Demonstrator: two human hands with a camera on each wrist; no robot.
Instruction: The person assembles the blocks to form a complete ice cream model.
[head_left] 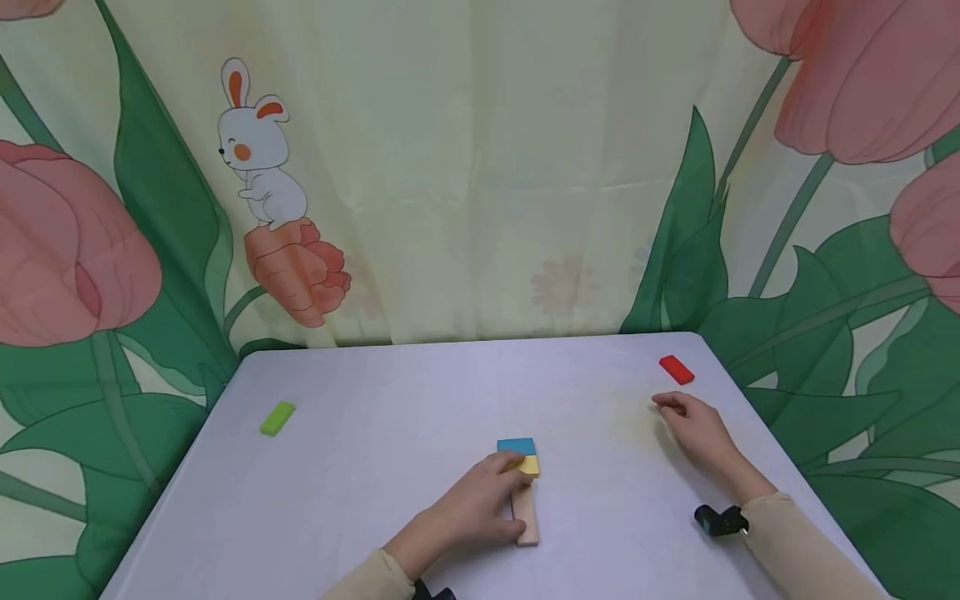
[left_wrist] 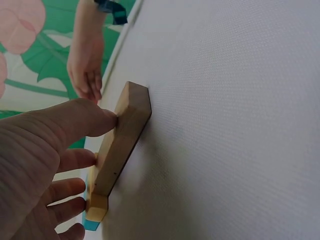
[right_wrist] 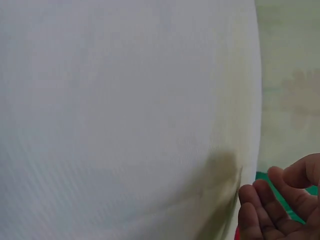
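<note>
One left hand (head_left: 483,498) is resting, spread and relaxed, against a wooden block (head_left: 528,508) and a yellow block (head_left: 531,467); a blue block (head_left: 517,446) is sitting beyond. The right hand (head_left: 696,427) is hanging loose, holding nothing. A green block (head_left: 277,418) is lying well leftward. Just past the right hand — the nearer one — a red block (head_left: 677,369) is lying, its long axis slanting from far-left to near-right.

the long block (head_left: 527,514) is tan, the table (head_left: 337,467) white, the curtain (head_left: 420,183) floral.
</note>
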